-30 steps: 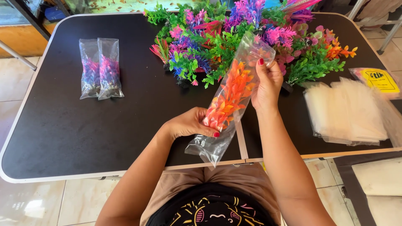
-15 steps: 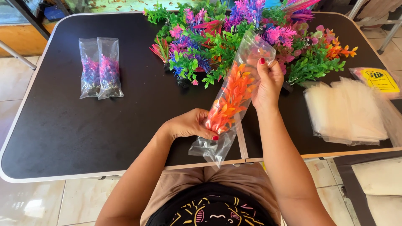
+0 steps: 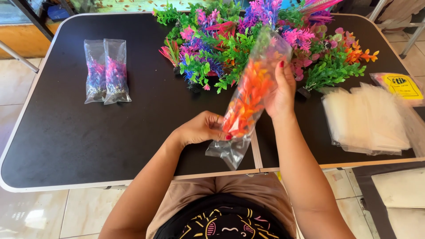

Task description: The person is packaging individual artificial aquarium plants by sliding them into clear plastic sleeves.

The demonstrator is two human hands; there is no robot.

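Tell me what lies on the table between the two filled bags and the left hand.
Head view: nothing. Only bare black tabletop separates the filled bags from the left hand.

Small packing workstation, likely a shop: black folding table (image 3: 88, 146) on tiled floor (image 3: 26, 217), heaped plastic aquarium plants (image 3: 248, 40), stacked empty clear bags (image 3: 367, 119), two filled packets (image 3: 107, 71).
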